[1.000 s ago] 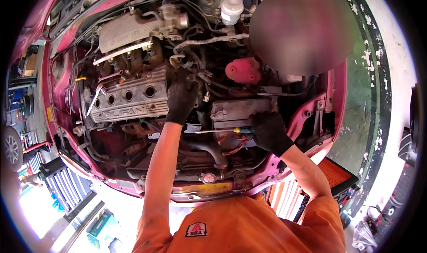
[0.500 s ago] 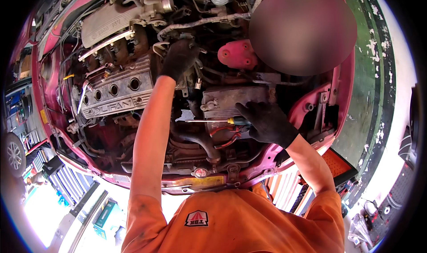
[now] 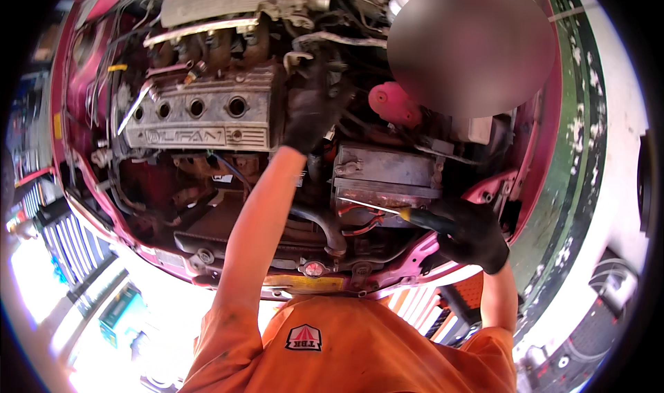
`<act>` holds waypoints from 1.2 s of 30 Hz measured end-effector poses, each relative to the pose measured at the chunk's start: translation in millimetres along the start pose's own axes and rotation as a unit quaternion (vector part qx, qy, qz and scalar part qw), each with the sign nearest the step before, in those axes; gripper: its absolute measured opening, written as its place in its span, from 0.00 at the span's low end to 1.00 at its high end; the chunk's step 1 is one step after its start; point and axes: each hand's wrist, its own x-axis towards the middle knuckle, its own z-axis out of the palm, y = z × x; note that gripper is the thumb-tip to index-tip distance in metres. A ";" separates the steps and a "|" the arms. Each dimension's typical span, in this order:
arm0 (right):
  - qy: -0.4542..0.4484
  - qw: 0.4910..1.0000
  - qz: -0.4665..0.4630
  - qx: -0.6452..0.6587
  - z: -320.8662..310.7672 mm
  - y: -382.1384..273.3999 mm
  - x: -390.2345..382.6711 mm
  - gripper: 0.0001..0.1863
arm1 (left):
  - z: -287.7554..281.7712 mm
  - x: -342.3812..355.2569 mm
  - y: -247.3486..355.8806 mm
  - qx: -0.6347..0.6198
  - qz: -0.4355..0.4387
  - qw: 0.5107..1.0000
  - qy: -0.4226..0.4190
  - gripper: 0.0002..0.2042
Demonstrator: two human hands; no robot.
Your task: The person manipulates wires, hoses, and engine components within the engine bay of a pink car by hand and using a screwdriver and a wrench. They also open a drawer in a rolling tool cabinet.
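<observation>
Engine bay, seen from above; the person wears black gloves and an orange shirt.

Right hand: grip closed round the dark handle of a screwdriver with a yellow collar. Shaft points left and slightly up, bare tip in front of the dusty car battery; whether it touches the case cannot be told. Hand sits at the near right corner of the battery, above the pink-red front frame.

Left hand: reaches in just right of the grey valve cover, below a pale hose. Fingers dark and blurred against dark parts; cannot tell whether the grip is apart, together or clamped on something.

Around the hands: a red-handled tool, pliers by its shape, just below the screwdriver shaft. Curved black radiator hose left of it; radiator cap nearer the person, with a yellow label beneath. A pink-red cover lies to the right of the left hand, apart from it.

Valve cover: four round openings in a row. A silver hand tool leans across its left end. Grey intake manifold beyond. Upper right area hidden by a blurred disc
</observation>
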 end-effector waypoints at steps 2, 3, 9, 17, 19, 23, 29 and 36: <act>0.063 0.994 0.016 0.083 -21.2 -1.8 -2.5 0.22 | 37.0 9.5 -0.7 0.141 0.029 0.988 0.050 0.39; 0.126 0.977 0.046 0.168 -29.4 -3.2 -5.5 0.21 | 61.3 15.4 -18.4 0.215 0.132 0.962 0.104 0.42; 0.354 0.890 0.061 0.282 -45.9 -17.9 80.0 0.17 | 139.0 39.5 -10.3 0.252 0.034 0.967 0.004 0.23; 0.260 0.963 -0.037 0.058 22.6 41.9 220.9 0.11 | 176.6 44.4 -74.0 0.360 0.112 0.926 0.030 0.16; 0.252 0.966 -0.023 0.046 22.6 37.4 229.5 0.11 | 181.7 45.5 -78.0 0.464 0.098 0.880 0.035 0.18; 0.261 0.965 -0.029 0.006 22.4 54.3 235.0 0.11 | 190.8 41.0 -48.6 0.558 0.038 0.828 0.044 0.18; 0.285 0.957 -0.050 -0.008 27.8 49.1 246.9 0.12 | 166.7 37.2 -47.2 0.374 0.060 0.922 0.076 0.19; 0.266 0.954 -0.116 -0.074 36.3 10.0 266.1 0.09 | 148.8 25.1 -46.5 0.330 0.078 0.939 0.060 0.20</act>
